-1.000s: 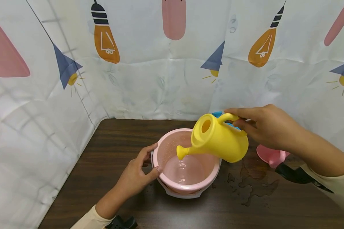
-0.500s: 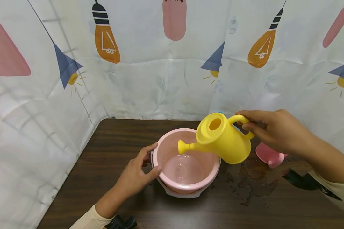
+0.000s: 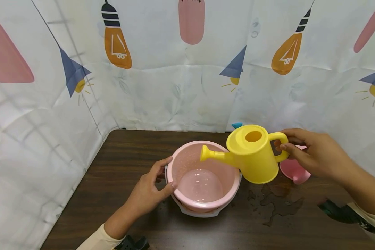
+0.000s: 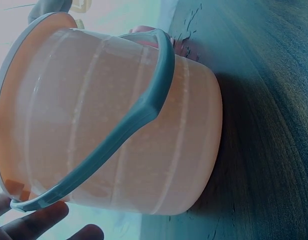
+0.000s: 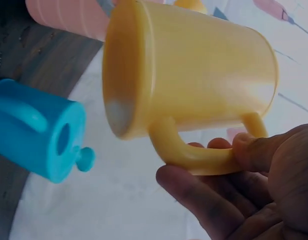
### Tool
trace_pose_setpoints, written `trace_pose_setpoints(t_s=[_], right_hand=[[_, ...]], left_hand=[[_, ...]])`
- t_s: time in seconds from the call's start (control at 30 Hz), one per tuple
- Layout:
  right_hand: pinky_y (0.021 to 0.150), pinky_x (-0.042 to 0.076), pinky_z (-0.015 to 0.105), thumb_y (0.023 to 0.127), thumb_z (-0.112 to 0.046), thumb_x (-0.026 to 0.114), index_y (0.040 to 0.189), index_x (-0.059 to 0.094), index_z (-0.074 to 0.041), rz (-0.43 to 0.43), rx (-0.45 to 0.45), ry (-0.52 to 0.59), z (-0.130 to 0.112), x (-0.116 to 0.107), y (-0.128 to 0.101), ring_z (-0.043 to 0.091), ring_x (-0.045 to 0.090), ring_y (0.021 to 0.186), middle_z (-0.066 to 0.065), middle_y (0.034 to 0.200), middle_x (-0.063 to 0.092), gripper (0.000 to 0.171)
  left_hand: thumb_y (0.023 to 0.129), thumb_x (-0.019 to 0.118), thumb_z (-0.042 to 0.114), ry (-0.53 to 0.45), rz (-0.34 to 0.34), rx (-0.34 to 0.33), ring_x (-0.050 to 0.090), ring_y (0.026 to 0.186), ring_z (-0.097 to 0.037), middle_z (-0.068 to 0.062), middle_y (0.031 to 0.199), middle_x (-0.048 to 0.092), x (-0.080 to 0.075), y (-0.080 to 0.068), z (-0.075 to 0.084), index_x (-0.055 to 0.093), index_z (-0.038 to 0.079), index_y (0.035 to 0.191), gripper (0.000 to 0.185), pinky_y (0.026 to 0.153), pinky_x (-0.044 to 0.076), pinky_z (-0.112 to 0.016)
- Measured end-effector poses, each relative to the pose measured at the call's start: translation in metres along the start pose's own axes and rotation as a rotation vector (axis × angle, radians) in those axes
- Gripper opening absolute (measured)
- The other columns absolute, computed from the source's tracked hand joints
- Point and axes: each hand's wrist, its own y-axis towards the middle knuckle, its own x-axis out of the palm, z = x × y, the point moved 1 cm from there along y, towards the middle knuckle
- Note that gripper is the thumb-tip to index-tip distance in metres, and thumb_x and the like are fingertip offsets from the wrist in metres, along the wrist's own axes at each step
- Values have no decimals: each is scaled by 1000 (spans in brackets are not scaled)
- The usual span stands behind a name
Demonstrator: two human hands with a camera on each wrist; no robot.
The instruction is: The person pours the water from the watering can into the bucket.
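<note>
A pink bucket [image 3: 200, 189] stands upright on the dark wooden table, with a shallow shine of water at its bottom. My left hand [image 3: 150, 187] holds the bucket's left rim, thumb at the near side. In the left wrist view, the fingertips [image 4: 41, 220] lie by the rim where the grey handle [image 4: 149, 102] joins. Over the bucket's right rim hangs a yellow watering can [image 3: 253, 159], nearly level, its spout above the bucket's inside. My right hand [image 3: 315, 152] grips the can's handle between thumb and fingers. No stream shows at the spout.
A blue watering can [image 5: 39, 127] stands at the back, mostly hidden in the head view. A pink plastic piece [image 3: 295, 171] sits partly behind my right hand. Spilled water [image 3: 276, 205] spreads right of the bucket. A printed white curtain [image 3: 162, 90] borders the table's back and left.
The yellow watering can has tipped back from a forward tilt to nearly level and moved right, together with my right hand. My left hand and the bucket have stayed put.
</note>
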Motion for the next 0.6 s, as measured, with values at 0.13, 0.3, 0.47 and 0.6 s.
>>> trace_pose_setpoints(t_s=[0.13,0.3,0.47,0.6], right_hand=[[72,48,8,89,1,76,126,67,-5,-3,54,53,11,4,-11,-10,64,91,4,103,74,38],[69,53,15,94,3,70,125,61,1,-27,103,182,19,11,-25,-3,68,86,10,100,73,33],[64,58,26,99,5,61,125,56,0,-55,132,314,23,20,-38,7,72,86,6,101,71,27],[60,58,29,100,4,60,127,54,-1,-43,147,352,27,27,-49,10,73,83,-1,102,70,29]], left_hand=[[92,72,37,0,-3,0,67,100,-12,4,119,71,0,0,0,42,32,153,68,85,54,-53],[92,72,38,-2,-7,-11,67,99,-13,4,118,71,-1,0,0,41,32,153,69,85,53,-52],[92,72,39,-7,-9,-22,68,101,-15,3,119,71,-1,0,0,41,32,153,69,86,53,-54],[93,72,39,-6,-13,-20,68,101,-15,3,119,71,0,0,1,40,32,154,69,86,53,-53]])
